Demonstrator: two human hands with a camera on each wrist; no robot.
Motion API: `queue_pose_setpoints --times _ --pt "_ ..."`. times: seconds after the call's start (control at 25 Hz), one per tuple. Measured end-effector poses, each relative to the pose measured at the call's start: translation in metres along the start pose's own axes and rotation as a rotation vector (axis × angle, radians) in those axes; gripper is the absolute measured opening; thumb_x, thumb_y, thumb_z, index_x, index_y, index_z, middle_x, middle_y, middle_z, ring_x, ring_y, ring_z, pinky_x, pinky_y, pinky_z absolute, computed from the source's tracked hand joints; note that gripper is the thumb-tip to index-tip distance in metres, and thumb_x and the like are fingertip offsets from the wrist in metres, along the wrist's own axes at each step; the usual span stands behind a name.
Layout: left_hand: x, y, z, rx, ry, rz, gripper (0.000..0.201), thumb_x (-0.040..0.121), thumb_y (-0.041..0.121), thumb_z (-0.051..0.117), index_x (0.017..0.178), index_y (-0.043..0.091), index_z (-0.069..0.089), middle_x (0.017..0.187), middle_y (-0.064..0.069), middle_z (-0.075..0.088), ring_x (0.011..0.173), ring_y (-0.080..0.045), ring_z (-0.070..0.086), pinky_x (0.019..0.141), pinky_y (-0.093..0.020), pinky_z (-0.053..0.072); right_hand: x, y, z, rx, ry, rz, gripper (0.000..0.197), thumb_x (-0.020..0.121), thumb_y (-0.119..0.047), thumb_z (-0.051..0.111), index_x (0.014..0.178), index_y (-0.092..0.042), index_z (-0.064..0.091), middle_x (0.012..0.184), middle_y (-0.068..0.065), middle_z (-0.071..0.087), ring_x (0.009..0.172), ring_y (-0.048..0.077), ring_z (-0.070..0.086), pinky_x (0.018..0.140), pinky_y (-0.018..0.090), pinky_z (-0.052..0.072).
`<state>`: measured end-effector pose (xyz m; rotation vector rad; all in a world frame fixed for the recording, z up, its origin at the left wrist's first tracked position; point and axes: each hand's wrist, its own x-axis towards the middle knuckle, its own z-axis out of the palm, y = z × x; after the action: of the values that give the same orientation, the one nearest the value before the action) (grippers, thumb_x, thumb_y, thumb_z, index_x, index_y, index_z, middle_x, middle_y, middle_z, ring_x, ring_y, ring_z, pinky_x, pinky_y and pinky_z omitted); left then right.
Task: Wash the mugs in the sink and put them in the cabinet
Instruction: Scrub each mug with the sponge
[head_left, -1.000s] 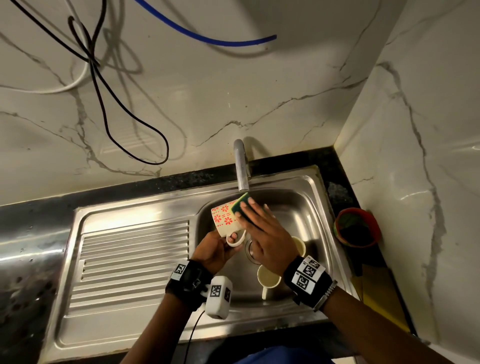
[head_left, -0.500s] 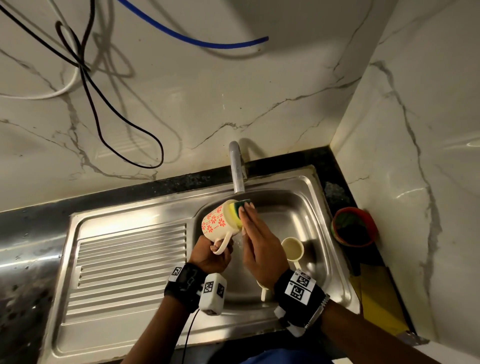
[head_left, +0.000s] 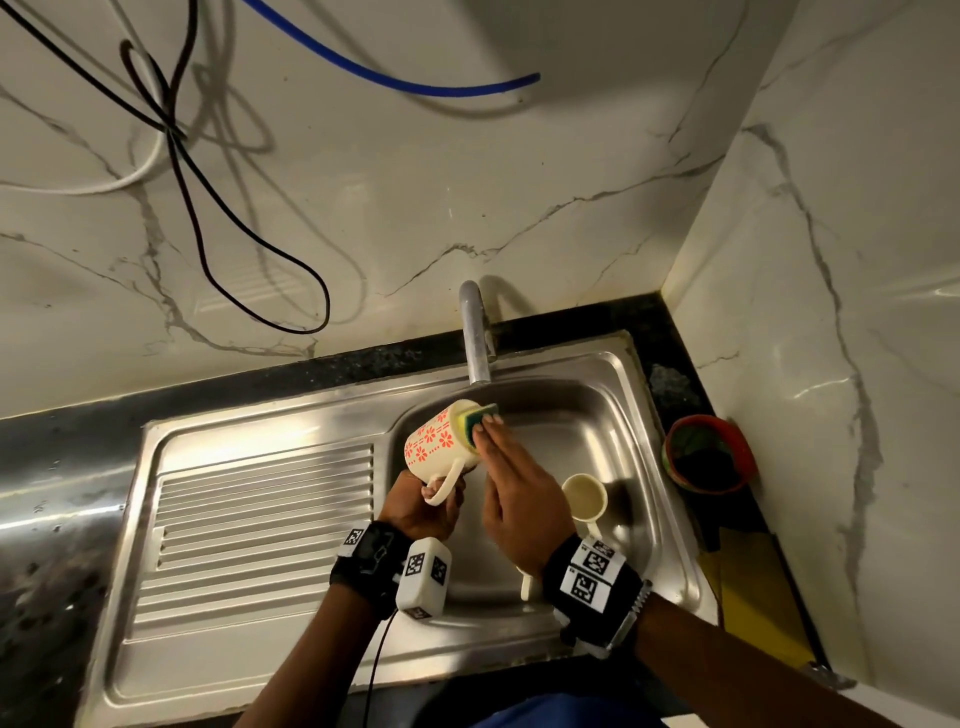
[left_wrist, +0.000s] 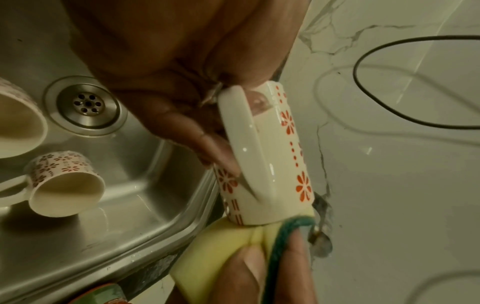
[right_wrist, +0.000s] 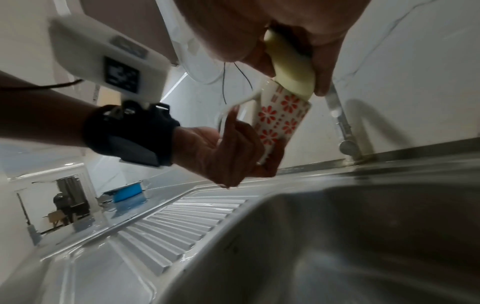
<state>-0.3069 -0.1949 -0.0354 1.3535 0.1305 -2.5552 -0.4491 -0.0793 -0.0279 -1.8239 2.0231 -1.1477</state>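
Change: since 1 second ago the mug has tipped from lying sideways to mouth-away, and both hands have lifted it a little toward the tap.
Right hand (head_left: 519, 499): nearest me, fingers and thumb pinching a yellow-and-green sponge (head_left: 480, 418) against the rim of the mug.
Left hand (head_left: 423, 512): curled round the handle and base of the flowered mug (head_left: 436, 447), holding it above the sink basin, just under the tap (head_left: 475, 338).
Waiting mugs: 2 more lie in the sink (head_left: 670, 525); 1 cream mug (head_left: 584, 499) sits right of the hands, the other is mostly hidden beneath the right wrist.
Drainboard (head_left: 265, 525): ribbed steel, left of the basin.
Far side: a red-rimmed bowl (head_left: 709, 460) on the counter by the corner; black, white and blue cables hang on the marble wall.
Risk: I'd guess wet glaze and a 1-handed handle hold could let the mug slip onto the mugs below and chip them.
Writing: none readable; only square coded markers on the wristbands.
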Motion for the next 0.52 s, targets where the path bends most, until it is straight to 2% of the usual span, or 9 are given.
queue_pose_setpoints --times 0.12,0.2,0.32,0.44,0.52 --pt "-0.002 -0.004 -0.008 -0.037 -0.083 -0.098 0.027 0.09 0.02 0.054 0.086 -0.003 0.066 0.049 -0.004 0.053 0.032 -0.011 0.05 0.042 -0.021 0.053 -0.006 -0.009 0.001 0.004 -0.037 -0.097 0.054 0.097 -0.009 0.047 0.151 -0.003 0.051 0.16 0.015 0.046 0.149 0.027 0.045 0.109 0.04 0.053" --pt "-0.006 -0.006 -0.011 0.016 -0.107 -0.096 0.035 0.094 0.024 0.05 0.089 -0.004 0.07 0.051 -0.004 0.053 0.034 -0.01 0.051 0.045 -0.015 0.049 0.005 0.001 -0.003 0.005 -0.056 -0.172 0.055 0.099 -0.005 0.049 0.154 -0.003 0.047 0.163 0.014 0.042 0.152 0.025 0.04 0.115 0.037 0.047" --pt "-0.005 -0.006 -0.01 0.044 -0.079 -0.003 0.036 0.096 0.027 0.047 0.105 -0.004 0.064 0.05 -0.002 0.05 0.033 -0.007 0.047 0.046 -0.014 0.047 0.015 0.021 -0.001 0.067 -0.072 -0.059 0.06 0.1 -0.007 0.051 0.159 -0.009 0.04 0.167 0.009 0.036 0.152 0.023 0.04 0.113 0.036 0.049" --pt "0.0 -0.005 -0.009 0.045 -0.01 0.114 0.029 0.099 0.018 0.04 0.113 -0.001 0.056 0.047 -0.002 0.05 0.033 -0.007 0.047 0.041 -0.016 0.048 0.009 0.014 0.009 0.059 -0.07 0.065 0.054 0.1 -0.017 0.047 0.153 -0.008 0.05 0.156 0.01 0.051 0.138 0.025 0.057 0.103 0.042 0.058" --pt "-0.001 -0.011 -0.006 0.032 0.01 0.172 0.025 0.091 0.011 0.044 0.108 -0.001 0.058 0.048 -0.004 0.051 0.033 -0.009 0.048 0.038 -0.017 0.046 0.002 0.002 0.007 0.077 -0.065 0.079 0.051 0.099 -0.021 0.045 0.147 -0.007 0.058 0.147 0.012 0.061 0.126 0.026 0.067 0.095 0.042 0.061"
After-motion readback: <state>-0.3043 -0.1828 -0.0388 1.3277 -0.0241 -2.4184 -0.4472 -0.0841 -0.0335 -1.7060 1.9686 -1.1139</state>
